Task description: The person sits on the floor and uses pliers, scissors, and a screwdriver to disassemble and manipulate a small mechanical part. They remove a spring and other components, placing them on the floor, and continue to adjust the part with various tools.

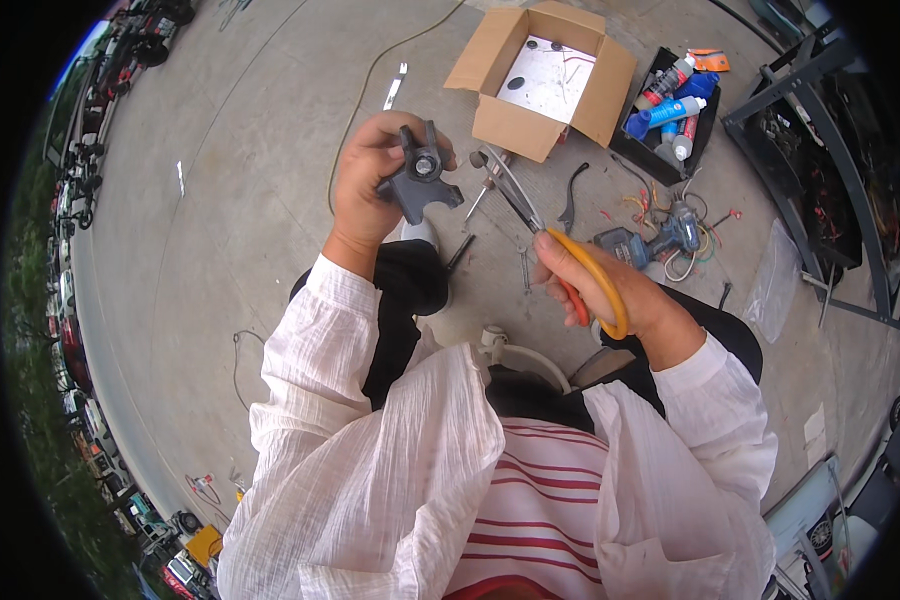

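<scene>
My left hand [363,190] grips a dark forked bracket [411,192] with a round silver piece in its middle. My right hand [570,280] is closed on long-jawed pliers [592,262] with yellow and orange handles. The pliers' jaws point up and left, beside the bracket, and a small dark piece shows near their tips. Below them on the concrete lie a slim metal tool [478,205], a black curved part [570,195] and a dark rod [460,251].
An open cardboard box [506,138] and a black tray [630,153] of bottles stand ahead. A drill [682,227] lies among wires at the right, beside plastic film [770,290] and a metal rack [850,305]. Vehicles [75,340] line the left. A hose [370,70] crosses the floor.
</scene>
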`<action>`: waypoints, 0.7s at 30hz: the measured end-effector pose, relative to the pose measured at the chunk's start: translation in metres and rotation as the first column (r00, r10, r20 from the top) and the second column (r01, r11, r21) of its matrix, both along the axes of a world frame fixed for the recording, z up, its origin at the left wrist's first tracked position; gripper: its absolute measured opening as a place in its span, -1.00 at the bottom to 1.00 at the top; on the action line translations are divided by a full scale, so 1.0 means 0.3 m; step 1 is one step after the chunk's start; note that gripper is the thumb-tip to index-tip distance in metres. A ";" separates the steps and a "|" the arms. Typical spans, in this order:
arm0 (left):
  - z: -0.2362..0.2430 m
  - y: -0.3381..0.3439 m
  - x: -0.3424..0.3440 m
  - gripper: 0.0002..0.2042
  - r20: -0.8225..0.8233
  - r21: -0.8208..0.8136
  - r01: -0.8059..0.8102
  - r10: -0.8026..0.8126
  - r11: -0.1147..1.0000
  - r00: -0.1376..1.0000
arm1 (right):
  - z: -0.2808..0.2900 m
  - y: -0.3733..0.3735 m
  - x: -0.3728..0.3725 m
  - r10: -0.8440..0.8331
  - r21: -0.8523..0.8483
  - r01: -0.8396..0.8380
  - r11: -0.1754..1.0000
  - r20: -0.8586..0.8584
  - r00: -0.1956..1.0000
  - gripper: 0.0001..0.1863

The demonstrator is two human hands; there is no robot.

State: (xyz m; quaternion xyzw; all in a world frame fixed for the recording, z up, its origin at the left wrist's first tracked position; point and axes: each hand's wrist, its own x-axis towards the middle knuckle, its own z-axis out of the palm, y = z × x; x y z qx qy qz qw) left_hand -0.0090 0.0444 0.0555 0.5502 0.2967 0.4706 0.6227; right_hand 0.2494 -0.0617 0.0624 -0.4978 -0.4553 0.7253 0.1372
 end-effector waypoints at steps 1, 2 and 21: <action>0.003 0.001 -0.001 -0.71 -0.028 0.029 0.014 -0.013 0.999 1.000 | -0.005 -0.003 -0.001 -0.023 -0.008 0.023 1.000 -0.021 1.000 -0.23; 0.007 0.002 -0.003 -0.71 -0.056 0.059 0.028 -0.025 0.998 0.998 | -0.010 -0.006 -0.003 -0.046 -0.017 0.045 0.999 -0.042 0.998 -0.22; 0.000 0.007 0.008 -0.71 -0.005 0.032 0.027 -0.026 0.999 1.000 | -0.062 -0.042 -0.022 -0.020 -0.189 0.010 0.982 -0.053 0.998 -0.19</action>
